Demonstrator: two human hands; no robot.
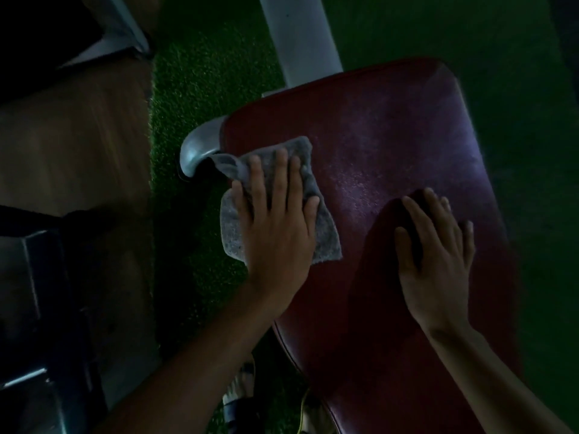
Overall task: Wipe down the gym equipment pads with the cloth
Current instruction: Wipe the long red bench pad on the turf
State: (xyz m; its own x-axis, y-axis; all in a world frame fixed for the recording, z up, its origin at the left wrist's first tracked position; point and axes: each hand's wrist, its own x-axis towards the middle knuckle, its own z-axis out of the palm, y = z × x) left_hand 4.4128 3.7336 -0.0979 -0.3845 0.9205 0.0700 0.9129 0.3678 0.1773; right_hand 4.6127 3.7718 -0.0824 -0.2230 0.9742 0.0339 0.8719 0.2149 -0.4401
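The cloth (pixel 326 239) is found spread on the left edge of the pad (pixel 391 136), pressed flat beneath the left hand (pixel 279 220). That hand's fingers are held straight and spread; nothing is gripped. One corner of the cloth is seen to hang over the pad's edge, next to a metal bracket (pixel 200 148). The right hand (pixel 435 245) is laid flat on the pad, fingers extended, well apart from the cloth.

The cloth is noted as grey, fuzzy and rumpled. The pad is dark red, with rounded corners and a pale speckled sheen on its far part. A white post (pixel 297 36) is seen beyond the pad, green turf (pixel 200 89) below it, and wooden flooring (pixel 75 120) at the left. Lighting is dim, so finer detail cannot be told.
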